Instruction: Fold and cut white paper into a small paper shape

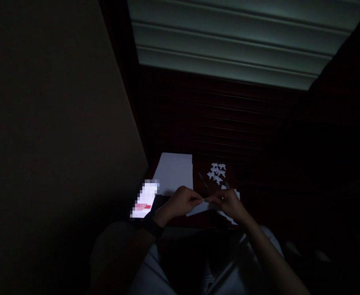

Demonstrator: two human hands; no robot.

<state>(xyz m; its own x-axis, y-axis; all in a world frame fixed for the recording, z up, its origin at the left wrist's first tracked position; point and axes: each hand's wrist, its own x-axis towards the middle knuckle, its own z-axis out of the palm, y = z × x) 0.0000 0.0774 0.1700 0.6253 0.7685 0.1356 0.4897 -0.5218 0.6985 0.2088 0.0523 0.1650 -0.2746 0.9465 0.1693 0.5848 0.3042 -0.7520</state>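
My left hand (182, 201), with a dark band on its wrist, pinches a piece of white paper (200, 207) at its upper edge. From the other side my right hand (229, 202) closes on the same paper, fingertips almost meeting those of the left. In the dim light the paper's exact fold or shape is hard to make out. Just beyond my hands lies a slim dark tool (203, 179), its kind unclear. Several small white paper cutouts (217, 173) lie in a cluster behind my right hand. More white paper (237, 194) sits beside and under that hand.
A stack of white sheets (176, 172) lies at the back left of the small dark table (198, 221). Left of it glows a blurred phone screen (146, 198). A wall (60, 102) rises on the left, and a slatted shutter (229, 41) stands behind.
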